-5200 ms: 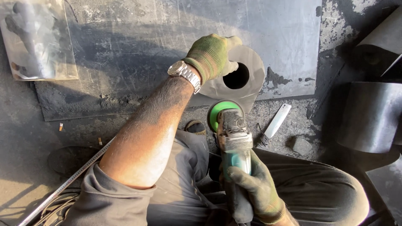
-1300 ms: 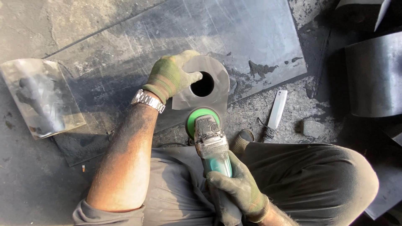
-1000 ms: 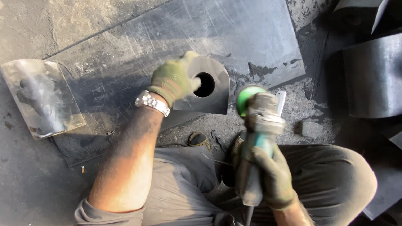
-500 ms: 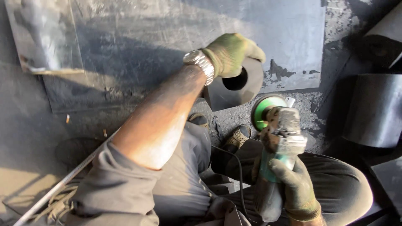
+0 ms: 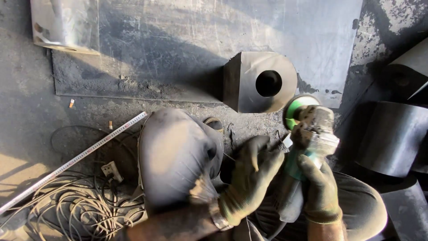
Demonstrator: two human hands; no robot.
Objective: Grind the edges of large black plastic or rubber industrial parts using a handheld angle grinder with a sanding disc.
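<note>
A grey metal block (image 5: 249,91) with a rounded end and a round hole through it stands on a dark steel plate (image 5: 178,44) on the floor. My right hand (image 5: 320,193), in a green glove, grips the body of an angle grinder (image 5: 312,134). The grinder's green disc sits just right of the block, at the plate's edge. My gloved left hand (image 5: 249,178) is off the block and lies next to the grinder's body with its fingers apart; whether it touches the grinder is unclear. My bent knee (image 5: 178,156) fills the lower middle.
A long steel ruler (image 5: 76,160) lies slanted at the left over coiled cable (image 5: 76,209). A bent metal sheet (image 5: 67,24) rests at the top left. Dark curved steel pieces (image 5: 392,138) crowd the right edge.
My left hand has let go of the block and drawn back beside the grinder. The grinder has swung from in front of the block to its right side.
</note>
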